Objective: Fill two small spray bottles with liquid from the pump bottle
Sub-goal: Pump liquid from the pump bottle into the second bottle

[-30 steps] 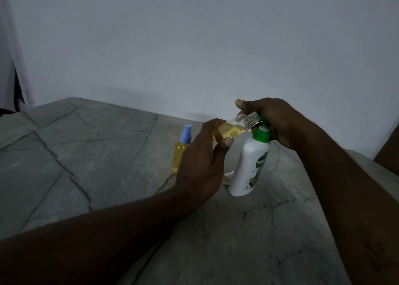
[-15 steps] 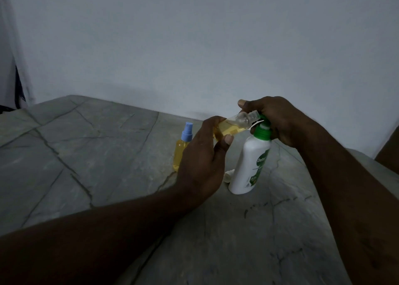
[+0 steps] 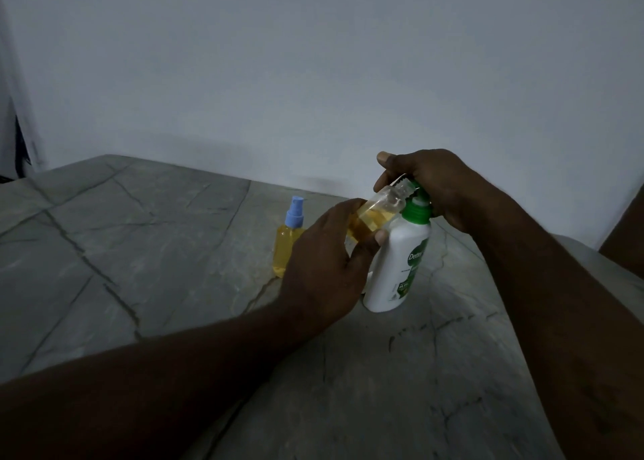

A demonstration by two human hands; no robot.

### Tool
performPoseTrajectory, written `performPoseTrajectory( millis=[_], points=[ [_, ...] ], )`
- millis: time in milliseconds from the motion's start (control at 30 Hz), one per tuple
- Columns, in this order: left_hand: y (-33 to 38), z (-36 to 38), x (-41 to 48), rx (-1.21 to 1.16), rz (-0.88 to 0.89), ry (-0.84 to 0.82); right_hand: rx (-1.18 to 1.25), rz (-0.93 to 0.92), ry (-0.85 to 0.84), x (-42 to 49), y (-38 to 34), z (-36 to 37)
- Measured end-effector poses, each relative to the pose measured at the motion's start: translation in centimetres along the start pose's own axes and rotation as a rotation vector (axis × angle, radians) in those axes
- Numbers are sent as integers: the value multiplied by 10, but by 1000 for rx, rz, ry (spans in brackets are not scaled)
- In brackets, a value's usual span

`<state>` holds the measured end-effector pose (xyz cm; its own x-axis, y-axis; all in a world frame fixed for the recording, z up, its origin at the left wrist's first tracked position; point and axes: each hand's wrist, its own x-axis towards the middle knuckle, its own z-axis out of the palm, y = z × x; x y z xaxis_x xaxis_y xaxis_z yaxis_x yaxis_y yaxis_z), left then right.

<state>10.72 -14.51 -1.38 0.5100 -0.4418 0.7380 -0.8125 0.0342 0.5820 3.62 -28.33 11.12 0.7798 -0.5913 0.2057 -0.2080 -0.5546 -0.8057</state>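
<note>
Fingers (image 3: 343, 212) of left hand (image 3: 324, 268) round spray bottle (image 3: 374, 215), tilted

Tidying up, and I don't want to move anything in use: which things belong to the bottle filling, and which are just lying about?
In the job:
pump bottle, right hand on its pump
open spray bottle, held tilted in the left hand
blue-capped spray bottle, standing, holding yellow liquid

Just lying about:
small pale item at the pump bottle's foot, mostly hidden
dark object at the left edge
</note>
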Motion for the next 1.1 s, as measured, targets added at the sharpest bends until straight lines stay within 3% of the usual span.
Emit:
performPoseTrajectory(
  millis=[700,1100],
  points=[
    [5,-3,1,40,21,38,32,52,25,0,-2,2],
    [5,-2,0,36,24,49,16,-17,13,1,-1,-4]
  ],
)
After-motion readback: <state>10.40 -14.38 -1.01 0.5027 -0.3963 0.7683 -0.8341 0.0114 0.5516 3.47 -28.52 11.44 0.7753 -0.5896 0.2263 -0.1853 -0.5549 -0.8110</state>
